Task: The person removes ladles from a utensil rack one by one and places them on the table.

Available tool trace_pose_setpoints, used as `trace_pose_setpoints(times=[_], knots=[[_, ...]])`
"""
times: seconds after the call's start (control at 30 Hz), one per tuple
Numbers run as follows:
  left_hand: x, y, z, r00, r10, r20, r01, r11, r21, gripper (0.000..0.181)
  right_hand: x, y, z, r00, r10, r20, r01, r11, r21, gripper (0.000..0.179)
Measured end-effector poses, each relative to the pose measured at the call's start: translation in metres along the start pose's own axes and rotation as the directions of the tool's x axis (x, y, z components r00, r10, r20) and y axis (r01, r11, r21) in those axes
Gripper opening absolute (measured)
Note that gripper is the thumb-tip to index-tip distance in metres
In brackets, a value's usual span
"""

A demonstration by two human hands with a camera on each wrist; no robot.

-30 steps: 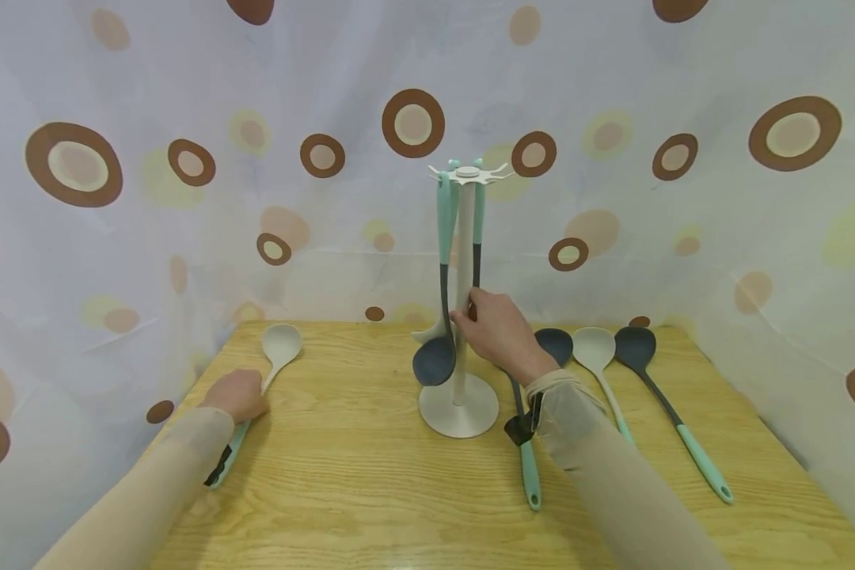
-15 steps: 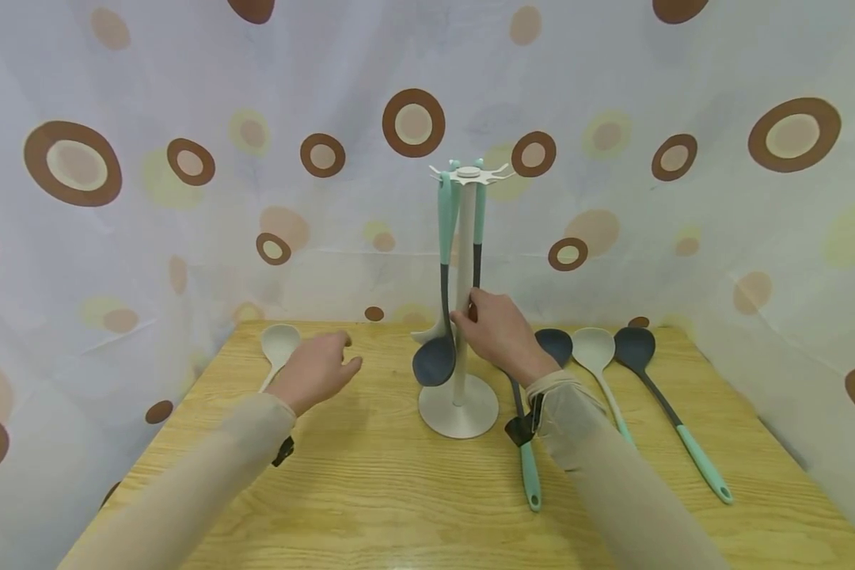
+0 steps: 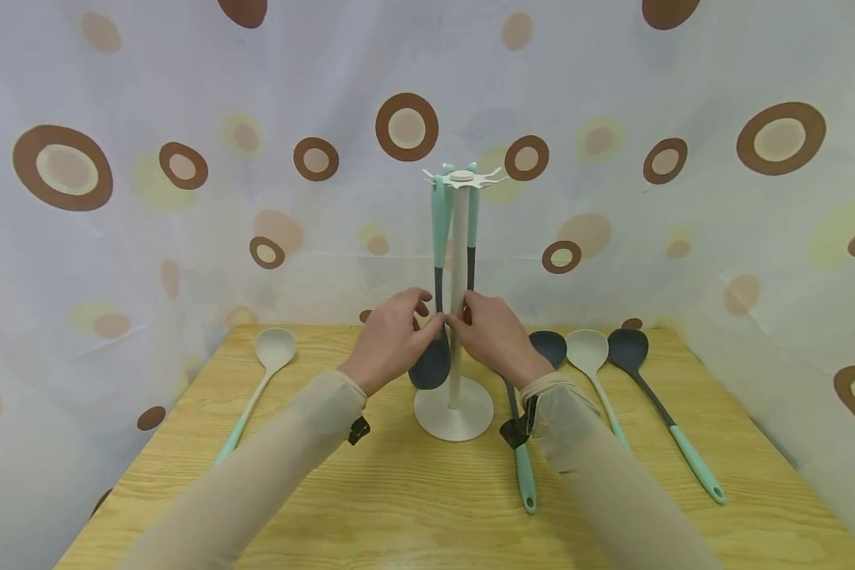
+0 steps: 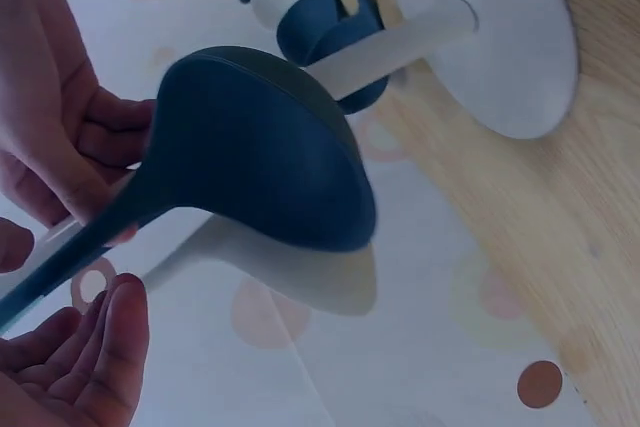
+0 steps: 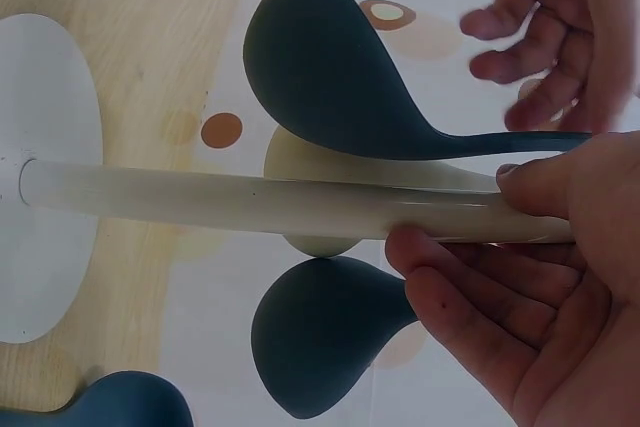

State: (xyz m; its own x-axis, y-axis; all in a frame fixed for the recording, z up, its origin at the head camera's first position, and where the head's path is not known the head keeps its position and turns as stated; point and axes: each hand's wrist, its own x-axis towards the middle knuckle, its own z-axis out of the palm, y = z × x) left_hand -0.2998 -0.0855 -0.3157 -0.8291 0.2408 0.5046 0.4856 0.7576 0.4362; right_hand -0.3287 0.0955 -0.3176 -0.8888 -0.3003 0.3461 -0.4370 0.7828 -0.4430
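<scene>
Our left hand (image 3: 392, 342) has crossed from the pale spoon (image 3: 275, 348) to the dark ladle (image 3: 430, 369) hung on the stand (image 3: 454, 425) — fingers parted beside its stem (image 3: 438, 283) — while our right hand (image 3: 497, 336) grips the pole (image 3: 460, 237). Light and stiff, we judge; pinch the stem.

Inscriptions, all views: none legible; no text, label, brand, number or sign can be read.
</scene>
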Motion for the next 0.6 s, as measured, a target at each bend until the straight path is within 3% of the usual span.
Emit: trace_pose_setpoints(times=[0.3,0.6], knots=[[0.013,0.008,0.004,0.998,-0.006,-0.070,-0.002,0.993,-0.115,0.021,-0.001,-0.001,-0.001,1.000,0.013,0.002,-0.013,1.000,0.014,0.025],[0.014,0.010,0.005,0.994,0.013,-0.111,-0.029,0.989,-0.147,0.012,-0.002,-0.001,-0.001,1.000,0.017,0.008,-0.017,1.000,0.011,0.024]])
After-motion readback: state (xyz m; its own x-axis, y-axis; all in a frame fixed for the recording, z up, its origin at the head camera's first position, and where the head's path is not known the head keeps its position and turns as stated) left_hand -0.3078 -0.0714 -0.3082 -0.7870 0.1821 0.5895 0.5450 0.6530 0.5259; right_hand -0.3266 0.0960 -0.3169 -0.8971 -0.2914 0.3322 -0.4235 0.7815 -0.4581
